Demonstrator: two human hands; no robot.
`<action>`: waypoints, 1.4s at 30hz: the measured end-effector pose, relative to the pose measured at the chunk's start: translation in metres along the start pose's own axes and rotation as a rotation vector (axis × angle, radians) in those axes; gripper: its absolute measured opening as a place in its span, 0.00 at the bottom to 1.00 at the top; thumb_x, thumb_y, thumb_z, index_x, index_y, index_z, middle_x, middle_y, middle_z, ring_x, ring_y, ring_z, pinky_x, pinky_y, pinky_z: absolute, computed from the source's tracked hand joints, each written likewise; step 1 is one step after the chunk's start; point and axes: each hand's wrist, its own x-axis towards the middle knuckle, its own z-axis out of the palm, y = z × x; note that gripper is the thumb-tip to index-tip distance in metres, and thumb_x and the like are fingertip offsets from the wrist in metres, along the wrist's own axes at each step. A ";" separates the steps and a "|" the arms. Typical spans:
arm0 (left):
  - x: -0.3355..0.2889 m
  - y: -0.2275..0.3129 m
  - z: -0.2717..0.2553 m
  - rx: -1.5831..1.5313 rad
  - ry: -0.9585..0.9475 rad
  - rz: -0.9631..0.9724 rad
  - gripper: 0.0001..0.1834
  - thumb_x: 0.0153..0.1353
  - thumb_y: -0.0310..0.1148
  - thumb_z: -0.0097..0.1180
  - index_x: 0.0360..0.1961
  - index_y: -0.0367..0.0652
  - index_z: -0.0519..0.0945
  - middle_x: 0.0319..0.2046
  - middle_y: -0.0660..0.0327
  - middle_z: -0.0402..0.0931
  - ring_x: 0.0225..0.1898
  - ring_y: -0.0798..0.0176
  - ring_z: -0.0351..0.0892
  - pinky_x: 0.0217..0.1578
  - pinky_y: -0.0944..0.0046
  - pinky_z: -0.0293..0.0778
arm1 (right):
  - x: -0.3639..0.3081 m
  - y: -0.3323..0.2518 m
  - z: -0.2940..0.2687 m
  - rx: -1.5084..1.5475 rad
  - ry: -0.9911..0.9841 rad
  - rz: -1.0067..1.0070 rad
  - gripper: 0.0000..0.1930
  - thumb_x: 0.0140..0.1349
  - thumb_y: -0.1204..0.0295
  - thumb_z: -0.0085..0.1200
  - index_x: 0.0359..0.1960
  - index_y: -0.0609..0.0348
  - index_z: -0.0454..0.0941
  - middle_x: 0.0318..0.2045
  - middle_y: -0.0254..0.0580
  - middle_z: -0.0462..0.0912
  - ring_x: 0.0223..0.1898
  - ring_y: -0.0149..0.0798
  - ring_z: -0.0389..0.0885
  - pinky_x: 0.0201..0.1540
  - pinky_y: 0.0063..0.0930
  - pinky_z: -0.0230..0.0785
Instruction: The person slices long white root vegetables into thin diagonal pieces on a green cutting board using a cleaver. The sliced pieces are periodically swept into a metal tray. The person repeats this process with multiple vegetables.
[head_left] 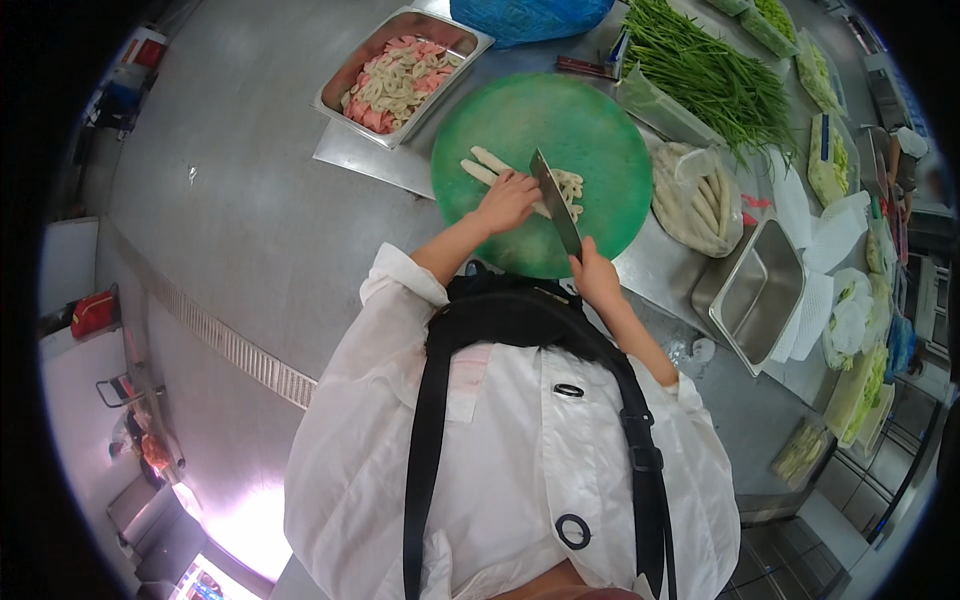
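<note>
On the round green cutting board (610,125) lie long, pale, sausage-like sticks (480,173), side by side. My left hand (508,200) presses down on them with its fingers curled, close to the left face of a cleaver (555,203). The cleaver's handle is in my right hand (596,273), with the blade slanting up and left across the sticks. Short pale cut pieces (571,188) lie just right of the blade. The blade and my left fingers hide part of the sticks.
A steel pan (442,95) of pink and pale slices stands far left. Behind the board are a blue plastic bag (530,20) and long green stalks (710,80). To the right sit a clear bag (690,205) of pale sticks and another steel pan (750,285).
</note>
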 end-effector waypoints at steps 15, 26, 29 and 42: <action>-0.003 -0.008 0.005 -0.061 0.036 -0.001 0.14 0.45 0.29 0.62 0.36 0.44 0.75 0.42 0.59 0.72 0.48 0.52 0.71 0.52 0.53 0.65 | -0.002 -0.003 -0.019 0.021 -0.039 -0.025 0.15 0.63 0.65 0.51 0.42 0.59 0.62 0.28 0.61 0.80 0.31 0.65 0.79 0.32 0.56 0.69; -0.001 -0.020 -0.005 -0.018 0.001 -0.001 0.16 0.45 0.30 0.62 0.38 0.45 0.76 0.43 0.60 0.72 0.51 0.54 0.71 0.53 0.54 0.63 | 0.062 -0.011 0.023 0.138 0.173 -0.076 0.16 0.62 0.64 0.53 0.44 0.59 0.63 0.26 0.60 0.80 0.29 0.64 0.79 0.31 0.58 0.70; -0.007 -0.020 -0.008 -0.013 -0.022 -0.035 0.16 0.46 0.31 0.62 0.39 0.46 0.76 0.43 0.60 0.72 0.51 0.56 0.71 0.53 0.54 0.62 | 0.025 -0.018 -0.005 0.090 0.066 -0.059 0.15 0.62 0.65 0.53 0.42 0.60 0.63 0.27 0.61 0.80 0.30 0.65 0.79 0.32 0.56 0.70; -0.001 -0.021 -0.011 0.049 -0.043 -0.012 0.15 0.47 0.31 0.61 0.39 0.48 0.77 0.42 0.62 0.72 0.51 0.56 0.70 0.54 0.54 0.61 | 0.065 -0.021 0.022 0.105 0.155 -0.003 0.15 0.62 0.65 0.53 0.42 0.60 0.63 0.26 0.59 0.81 0.30 0.63 0.80 0.32 0.55 0.70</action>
